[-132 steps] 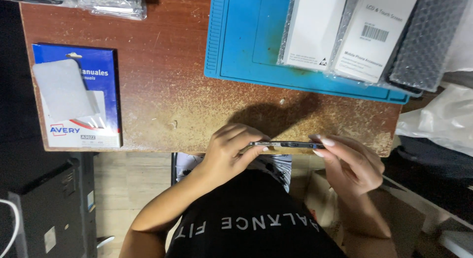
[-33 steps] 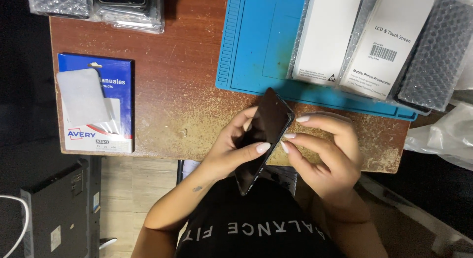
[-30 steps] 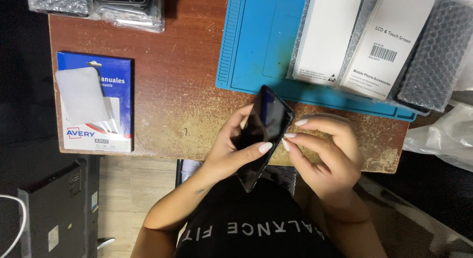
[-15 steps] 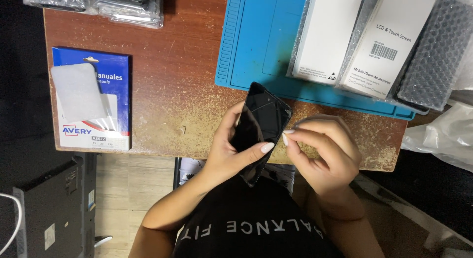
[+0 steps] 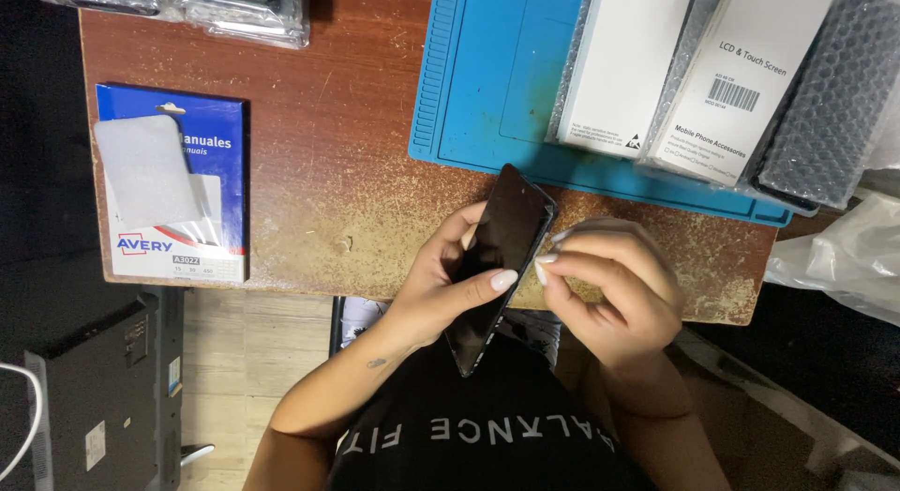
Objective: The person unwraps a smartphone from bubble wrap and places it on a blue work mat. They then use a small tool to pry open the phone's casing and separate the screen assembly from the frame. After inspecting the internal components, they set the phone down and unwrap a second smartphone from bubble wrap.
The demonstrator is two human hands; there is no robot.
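Note:
A black smartphone (image 5: 504,242) is held tilted over the near edge of a worn brown wooden desk (image 5: 328,153), its dark screen facing up. My left hand (image 5: 445,285) wraps around it from the left, thumb lying across the glass. My right hand (image 5: 614,289) is at the phone's right edge, thumb and forefinger pinched together against that edge. Whether anything thin sits between those fingertips is too small to tell.
A blue work mat (image 5: 497,78) lies at the desk's back, with two white boxes (image 5: 623,64) (image 5: 745,78) and a bubble-wrapped item (image 5: 830,92) on it. A blue label pack (image 5: 173,196) lies left. Clear bags (image 5: 244,8) sit far left. A dark device (image 5: 94,397) stands on the floor.
The phone, earlier held flat and edge-on, now faces screen up and tilted. My right fingertips have closed in on its right edge; in the last half second little else moved.

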